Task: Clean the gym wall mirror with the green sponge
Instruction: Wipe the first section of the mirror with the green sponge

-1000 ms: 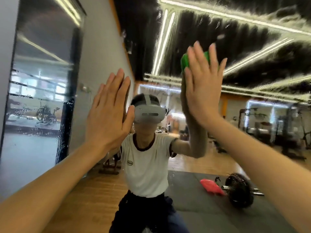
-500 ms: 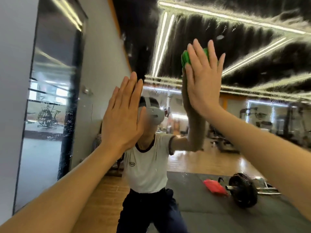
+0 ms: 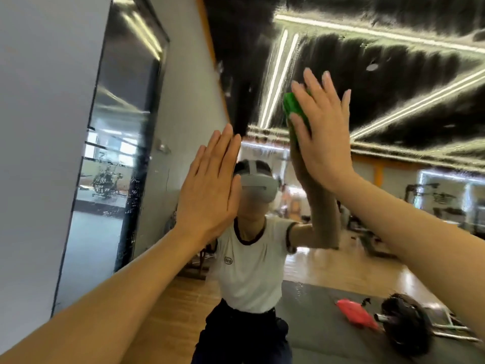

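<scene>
Green sponge (image 3: 295,109) lies high on the streaked mirror (image 3: 393,74), pressed flat under the right hand (image 3: 325,132) with straight, spread fingers. Lower, the left hand (image 3: 210,190) rests flat on the glass, fingers together.

Bright indoor light came from ceiling strips (image 3: 278,80) reflected in the mirror (image 3: 393,74), smeared by wet streaks. Glare lay on the wooden floor (image 3: 409,279). The wide lens bent the edges; slight blur softened everything.

Both arms reach forward and up. The left hand (image 3: 207,190) is flat, its fingers straight and together. The right hand (image 3: 322,132) is higher, palm forward, fingers straight and slightly spread.
</scene>
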The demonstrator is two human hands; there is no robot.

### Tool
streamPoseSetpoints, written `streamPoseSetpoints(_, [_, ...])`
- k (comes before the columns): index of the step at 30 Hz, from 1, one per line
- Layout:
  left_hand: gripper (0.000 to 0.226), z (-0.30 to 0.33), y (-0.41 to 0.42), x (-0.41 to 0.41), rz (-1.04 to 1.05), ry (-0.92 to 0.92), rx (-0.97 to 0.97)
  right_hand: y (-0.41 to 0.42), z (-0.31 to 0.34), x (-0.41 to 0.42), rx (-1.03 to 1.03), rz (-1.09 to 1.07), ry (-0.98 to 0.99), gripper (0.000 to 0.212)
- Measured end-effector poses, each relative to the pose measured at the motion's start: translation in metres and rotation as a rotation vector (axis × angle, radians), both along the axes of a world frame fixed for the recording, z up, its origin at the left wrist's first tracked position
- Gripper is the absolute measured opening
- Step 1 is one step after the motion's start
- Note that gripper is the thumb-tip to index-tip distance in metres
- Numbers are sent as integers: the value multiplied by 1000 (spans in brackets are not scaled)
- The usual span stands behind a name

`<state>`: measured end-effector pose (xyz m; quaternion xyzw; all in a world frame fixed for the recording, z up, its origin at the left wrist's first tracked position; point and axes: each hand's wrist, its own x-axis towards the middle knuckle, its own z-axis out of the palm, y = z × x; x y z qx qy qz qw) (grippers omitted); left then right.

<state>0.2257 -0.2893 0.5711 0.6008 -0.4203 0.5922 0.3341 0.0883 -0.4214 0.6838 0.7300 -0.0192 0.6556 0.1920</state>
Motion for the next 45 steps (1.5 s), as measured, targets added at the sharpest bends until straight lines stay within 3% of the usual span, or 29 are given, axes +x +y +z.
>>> streamPoseSetpoints(3, [66,1,0,1,9,-11,-13,3,-13,18,-73,-38,-44,45])
streamPoseSetpoints(8, [62,4,1,0,22,-20,-24,-20,-113,3,-549,-147,301,53])
streamPoseSetpoints(11, [60,1,0,1,42,-18,-33,-29,-106,-5,-686,-174,409,53])
streamPoseSetpoints(17, [58,0,1,-3,-5,-38,-63,0,3,11,-289,-125,110,50])
streamPoseSetpoints(23, [58,3,19,0,-12,-23,55,-4,4,17,-310,-132,108,49])
streamPoseSetpoints(26, [58,4,48,17,81,-69,94,-5,5,18,-316,-134,102,50])
streamPoseSetpoints(31, [58,5,80,58,147,-29,36,-1,-2,23,-265,-120,66,48])
streamPoseSetpoints(35, [60,6,82,68,80,-11,23,12,-27,30,-209,-90,62,52])
streamPoseSetpoints(42, [61,4,81,77,40,-42,20,17,-157,40,-484,-173,279,64])
streamPoseSetpoints(45, [60,4,80,80,39,-54,6,18,-152,39,-539,-202,317,59])
